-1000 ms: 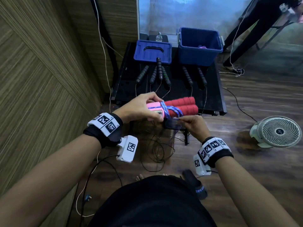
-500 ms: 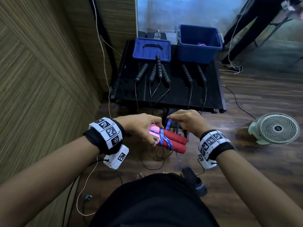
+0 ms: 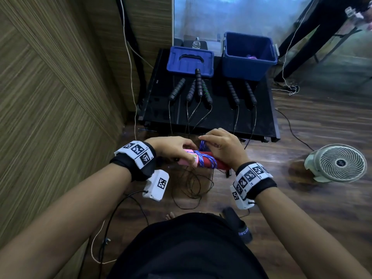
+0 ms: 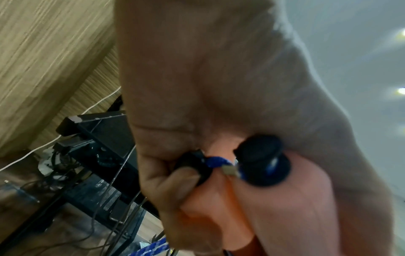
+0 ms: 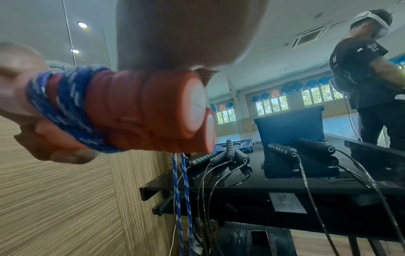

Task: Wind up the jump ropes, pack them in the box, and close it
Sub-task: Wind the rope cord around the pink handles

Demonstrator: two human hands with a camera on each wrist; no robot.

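Observation:
My left hand point(image 3: 177, 152) grips the pink ends of two red foam jump-rope handles point(image 3: 209, 159), held side by side below the table's front edge. Blue cord point(image 3: 201, 161) is wound around them. My right hand point(image 3: 219, 147) is above the handles and pinches a loop of that cord point(image 3: 202, 144). In the right wrist view the red handles point(image 5: 142, 110) carry the blue windings point(image 5: 72, 104), and two cord strands point(image 5: 181, 199) hang down. The open blue box point(image 3: 244, 70) stands at the table's back right, with its lid point(image 3: 190, 61) to the left.
Several black jump-rope handles point(image 3: 198, 85) lie on the black table point(image 3: 217, 119), their thin cords hanging over the front into a tangle on the floor point(image 3: 191, 186). A wood-panel wall point(image 3: 50, 97) is to the left. A floor fan point(image 3: 338, 163) stands right. Another person point(image 5: 372, 78) stands behind the table.
Both hands and the red handles came down from in front of the table to below its edge. My right hand went from under the bundle to above it, carrying the blue cord over.

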